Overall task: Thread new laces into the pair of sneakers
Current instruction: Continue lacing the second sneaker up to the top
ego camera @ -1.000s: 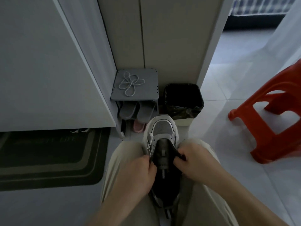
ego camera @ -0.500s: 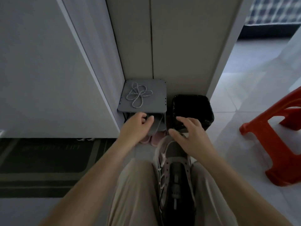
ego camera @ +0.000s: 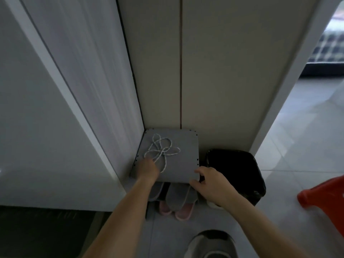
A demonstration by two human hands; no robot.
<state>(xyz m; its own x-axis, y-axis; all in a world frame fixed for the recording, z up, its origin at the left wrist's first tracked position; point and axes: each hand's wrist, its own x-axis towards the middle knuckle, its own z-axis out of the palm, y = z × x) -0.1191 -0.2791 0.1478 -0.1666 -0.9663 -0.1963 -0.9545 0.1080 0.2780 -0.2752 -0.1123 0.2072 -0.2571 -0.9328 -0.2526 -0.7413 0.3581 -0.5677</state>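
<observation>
A white speckled lace lies in loose loops on the flat top of a low grey shoe rack in the corner. My left hand reaches onto that top, its fingertips at the lace's near strands; the fingers are hidden, so a pinch cannot be made out. At the rack's front right corner my right hand hovers with loosely curled fingers and holds nothing. The toe of a grey and white sneaker shows at the bottom edge, between my forearms.
Grey slippers and pink slippers sit on the rack's lower shelves. A black bin stands right of the rack. A red plastic stool is at the right edge, a dark doormat at lower left.
Both hands let go of the sneaker on my lap and reached forward. The left hand moved onto the rack top at the lace, and the view tilted up.
</observation>
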